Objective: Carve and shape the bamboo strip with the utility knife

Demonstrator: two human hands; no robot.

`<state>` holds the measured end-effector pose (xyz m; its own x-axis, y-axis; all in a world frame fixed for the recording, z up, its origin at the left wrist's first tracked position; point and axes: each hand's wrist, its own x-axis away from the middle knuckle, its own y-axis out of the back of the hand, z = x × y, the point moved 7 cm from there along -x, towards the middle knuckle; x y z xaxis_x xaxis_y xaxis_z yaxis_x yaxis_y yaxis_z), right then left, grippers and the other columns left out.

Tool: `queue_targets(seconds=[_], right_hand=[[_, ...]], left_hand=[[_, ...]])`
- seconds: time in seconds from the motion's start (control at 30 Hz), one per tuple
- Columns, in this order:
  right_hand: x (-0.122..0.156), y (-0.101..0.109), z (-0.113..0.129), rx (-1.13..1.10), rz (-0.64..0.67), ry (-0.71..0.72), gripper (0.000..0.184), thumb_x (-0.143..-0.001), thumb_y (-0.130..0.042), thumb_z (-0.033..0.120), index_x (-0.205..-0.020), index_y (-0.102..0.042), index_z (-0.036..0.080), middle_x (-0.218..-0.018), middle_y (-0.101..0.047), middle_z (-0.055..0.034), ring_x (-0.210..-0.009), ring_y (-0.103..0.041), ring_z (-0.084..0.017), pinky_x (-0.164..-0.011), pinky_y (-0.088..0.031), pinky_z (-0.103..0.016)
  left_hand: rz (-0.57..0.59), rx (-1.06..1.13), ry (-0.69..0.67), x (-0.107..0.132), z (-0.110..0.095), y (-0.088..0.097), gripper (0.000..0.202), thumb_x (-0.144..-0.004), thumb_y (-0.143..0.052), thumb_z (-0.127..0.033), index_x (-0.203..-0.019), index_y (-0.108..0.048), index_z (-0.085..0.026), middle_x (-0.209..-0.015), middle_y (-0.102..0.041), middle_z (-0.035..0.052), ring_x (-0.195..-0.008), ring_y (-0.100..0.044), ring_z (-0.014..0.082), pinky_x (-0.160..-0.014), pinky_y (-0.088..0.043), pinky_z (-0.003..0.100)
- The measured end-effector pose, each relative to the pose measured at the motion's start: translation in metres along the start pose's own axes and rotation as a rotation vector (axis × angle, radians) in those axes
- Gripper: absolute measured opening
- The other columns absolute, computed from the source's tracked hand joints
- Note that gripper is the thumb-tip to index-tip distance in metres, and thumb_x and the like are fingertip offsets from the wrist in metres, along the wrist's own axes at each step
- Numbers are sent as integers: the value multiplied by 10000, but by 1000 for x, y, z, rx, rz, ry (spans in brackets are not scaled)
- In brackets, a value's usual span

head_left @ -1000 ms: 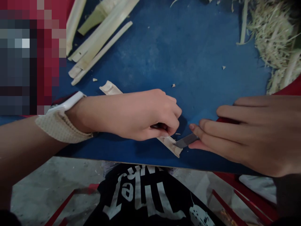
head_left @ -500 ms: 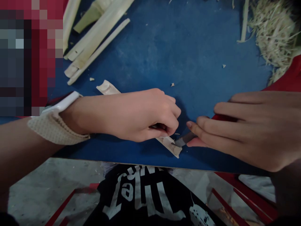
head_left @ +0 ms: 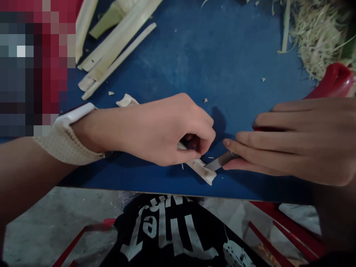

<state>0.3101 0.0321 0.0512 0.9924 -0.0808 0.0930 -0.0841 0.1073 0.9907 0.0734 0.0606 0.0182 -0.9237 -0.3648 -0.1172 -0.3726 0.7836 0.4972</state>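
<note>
On the blue table lies a short split bamboo piece (head_left: 202,171), hollow side up and slanting down to the right. My left hand (head_left: 180,129), a white watch on its wrist, pinches it around the middle and hides that stretch. In my right hand (head_left: 294,142) is a knife (head_left: 219,162). Its blade tip touches the inside of the bamboo near the lower right end. A red handle (head_left: 329,81) shows above the right hand, in line with the blade.
Several split bamboo lengths (head_left: 119,55) lie at the upper left. A heap of pale shavings (head_left: 317,40) sits at the upper right, and small chips (head_left: 205,100) are scattered about. The table's near edge (head_left: 167,194) runs just in front of my black shirt (head_left: 172,230).
The fingers of my left hand have lifted and curl more openly over the bamboo. My right hand has shifted slightly upward, and more of the blade and red handle shows.
</note>
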Motion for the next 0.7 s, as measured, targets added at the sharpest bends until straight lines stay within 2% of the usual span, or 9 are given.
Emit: queue_targets(seconds=[0.07, 0.17, 0.27, 0.33, 0.43, 0.5, 0.57, 0.63, 0.7], right_hand=[[-2, 2, 7, 89, -29, 98, 291, -1275, -831, 569, -1402, -932, 327, -1203, -876, -29, -1017, -674, -245, -828, -429, -502], [-10, -4, 23, 131, -50, 113, 295, -1297, -789, 583, -1304, -925, 321, -1145, -850, -18, -971, -628, -235, -820, -412, -497], [-18, -9, 22, 149, -77, -138, 417, -1346, -636, 665, -1324, -917, 358, -992, -782, -3, -872, -580, -230, -797, -359, -520], [-18, -9, 22, 158, -106, -181, 397, -1342, -645, 654, -1299, -915, 367, -940, -742, 6, -830, -551, -229, -767, -339, -523], [-13, -6, 19, 136, -105, -44, 250, -1298, -772, 561, -1298, -928, 365, -1012, -781, -6, -866, -581, -241, -730, -379, -492], [-8, -13, 18, 20, 19, 59, 225, -1306, -765, 525, -1399, -936, 411, -1138, -828, -7, -896, -619, -231, -723, -427, -447], [-4, -25, 5, -27, 176, -130, 390, -1348, -623, 622, -1377, -957, 423, -1126, -807, -44, -943, -662, -269, -768, -483, -444], [-1, -35, 0, -13, 262, -312, 543, -1351, -517, 725, -1337, -967, 422, -1070, -763, -69, -942, -658, -294, -801, -527, -462], [0, -44, 3, -44, 338, -402, 612, -1338, -475, 787, -1380, -959, 415, -1074, -749, -90, -981, -664, -317, -828, -564, -481]], left_hand=[[-29, -6, -25, 1, 0, 5, 230, -1151, -759, -194, -979, -881, -284, -993, -880, 15, -818, -749, 207, -918, -594, 394], [-22, -109, -33, 5, 2, 13, 173, -1127, -816, -214, -1009, -906, -302, -1000, -884, 6, -836, -717, 216, -905, -547, 398], [21, -177, -4, 10, 4, 22, 200, -1139, -834, -179, -1013, -943, -290, -996, -904, -6, -872, -701, 215, -927, -519, 388], [52, -161, -17, 12, 3, 25, 206, -1151, -864, -177, -1001, -955, -284, -975, -912, -28, -874, -704, 203, -1018, -537, 385], [72, -117, -41, 11, 3, 27, 199, -1131, -921, -168, -980, -963, -289, -960, -924, -45, -905, -718, 204, -1066, -548, 380], [79, -99, -45, 9, 5, 26, 204, -1145, -910, -159, -996, -973, -284, -979, -936, -39, -935, -719, 206, -973, -548, 365], [84, -89, -52, 9, 8, 25, 200, -1164, -901, -177, -1010, -979, -278, -996, -945, -28, -947, -719, 209, -901, -538, 363], [81, -88, -65, 9, 10, 25, 185, -1166, -908, -211, -1013, -981, -287, -997, -950, -23, -955, -725, 219, -885, -543, 377], [79, -92, -76, 9, 11, 24, 178, -1164, -900, -239, -1017, -980, -303, -999, -957, -20, -969, -731, 235, -890, -555, 402]])
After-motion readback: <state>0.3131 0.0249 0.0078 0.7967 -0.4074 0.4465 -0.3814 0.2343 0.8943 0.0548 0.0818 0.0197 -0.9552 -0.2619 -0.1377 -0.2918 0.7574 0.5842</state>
